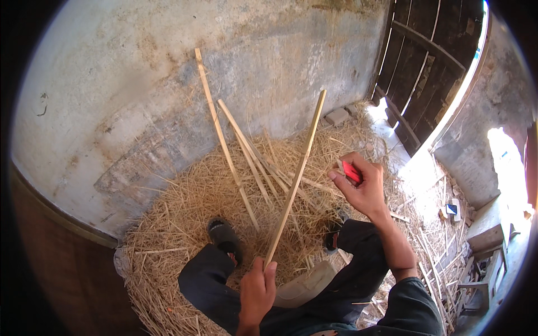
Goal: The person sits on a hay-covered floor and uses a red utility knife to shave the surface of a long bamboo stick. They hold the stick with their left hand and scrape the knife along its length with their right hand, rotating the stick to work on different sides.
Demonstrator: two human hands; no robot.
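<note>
Over a floor deep in straw-coloured shavings (pixel 179 215), a person in dark trousers (pixel 210 285) has both knees bent and spread, and from where I stand both bare hands are plain to see. The left hand (pixel 258 294) is low, between the thighs, its fingers closed around the near end of a long wooden strip (pixel 298 176). That strip slants up and away from the grip, a little to the right, its far end crossing in front of the stained wall (pixel 263 61); I can't tell whether the two touch. The right hand (pixel 365 187) is raised to the right of the strip and well apart from it, curled around a small red object (pixel 352 172) with a pale edge toward the thumb; the fingers hide too much of it for me to say what it is.

To the left of the held strip, one long slat (pixel 220 137) slopes from the shavings up toward the wall. Near it several shorter slats (pixel 246 140) overlap at angles, some running behind the held strip. The left shoe (pixel 223 235) and the right shoe (pixel 330 239) rest on the shavings, either side of it. Between the legs shows a pale block (pixel 308 285). A grey brick (pixel 337 116) lies at the wall's foot, near a dark plank door (pixel 420 73) with light in its gaps.
</note>
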